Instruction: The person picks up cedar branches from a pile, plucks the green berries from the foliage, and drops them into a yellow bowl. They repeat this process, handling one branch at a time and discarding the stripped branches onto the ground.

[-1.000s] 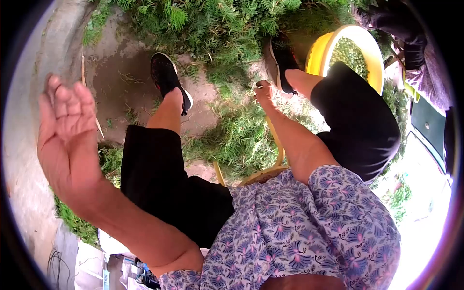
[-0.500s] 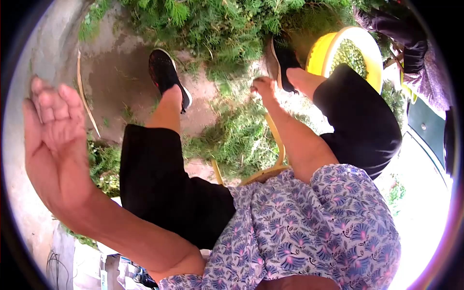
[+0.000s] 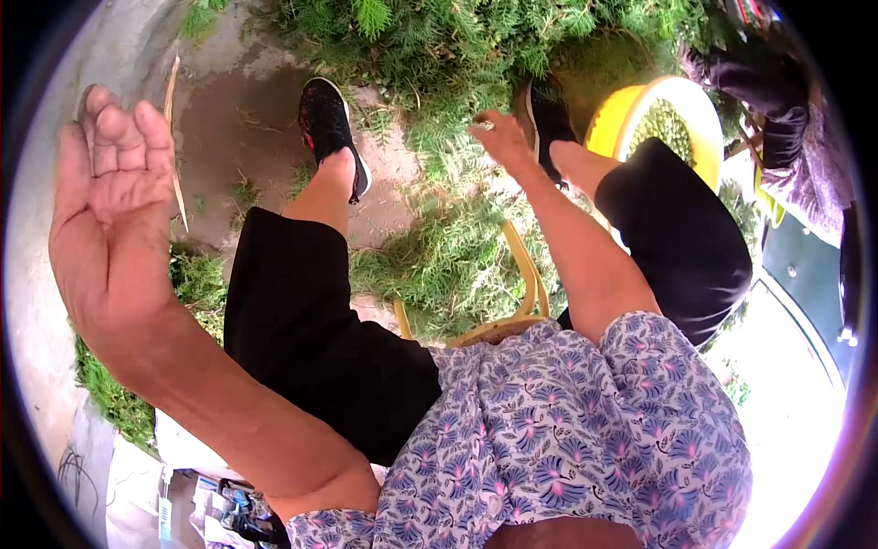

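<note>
On the left, my left hand [image 3: 123, 188] is raised with its palm turned up. Its fingers are slightly bent and apart, and nothing lies in it. Over the green feathery sprigs [image 3: 439, 265] between my feet, my right hand [image 3: 506, 139] reaches down beside my right shoe [image 3: 549, 119]. Its bent fingers look apart, with nothing visible in them, though bright light washes out the fingertips. A yellow tub [image 3: 617, 114] stands by my right leg, holding small light-green pieces [image 3: 660, 128].
A thick heap of green branches [image 3: 439, 46] lies beyond my feet. I sit on a yellow-framed seat [image 3: 523, 265]. A thin dry stalk [image 3: 172, 137] lies near my left hand. Another person's dark sleeve [image 3: 750, 82] shows at upper right. Bags [image 3: 137, 494] are at lower left.
My left hand has risen slightly and shifted right. My right hand has moved a little up, its fingers straighter. The whole view has tilted slightly.
</note>
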